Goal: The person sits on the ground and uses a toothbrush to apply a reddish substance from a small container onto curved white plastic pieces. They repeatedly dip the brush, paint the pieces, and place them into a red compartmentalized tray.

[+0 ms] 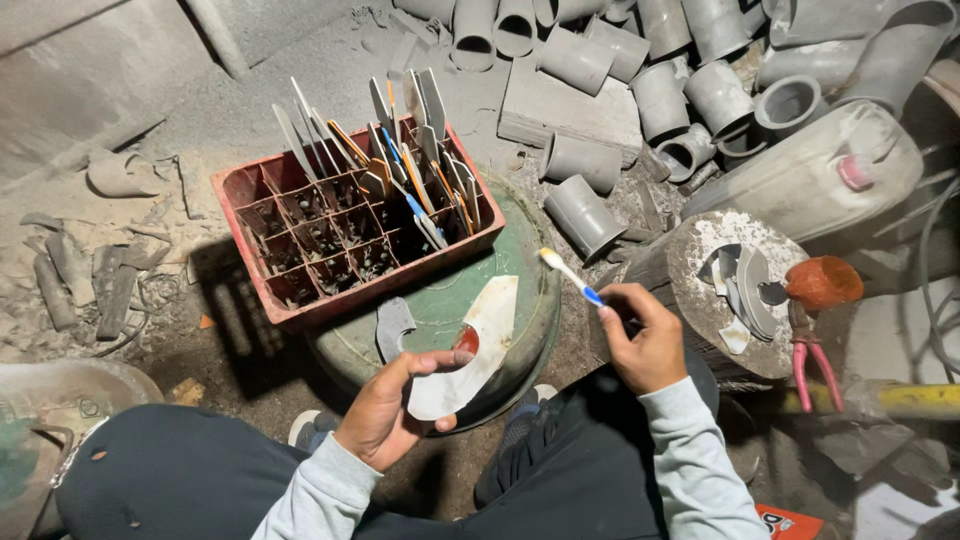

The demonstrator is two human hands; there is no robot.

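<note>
Dust and grey pipe offcuts cover the floor where a person sits, seen from above. The left hand (385, 415) is closed around a curved white plastic piece (470, 350), thumb on top and fingers underneath, holding it up over the lap; a small red patch shows on the piece just beside the thumb. The right hand (645, 340) pinches the blue handle of a toothbrush (568, 273), whose white head points up and to the left, clear of the white piece and not touching it.

Beyond the hands stands a round green drum lid (520, 300), and on it rests a red compartmented crate (350, 250). Several flat strips (415, 150) of grey, orange and blue stand upright in the crate's far compartments; the near compartments hold only dusty debris. A grey curved offcut (392, 325) lies on the lid next to the white piece.

To the right, a round stump (700, 290) carries more grey curved pieces and an orange cup-like object (823, 282), with pink-handled pliers (810, 360) hanging at its edge. A pile of grey pipe sections (690, 90) and a dusty canister (820, 170) lie behind.
</note>
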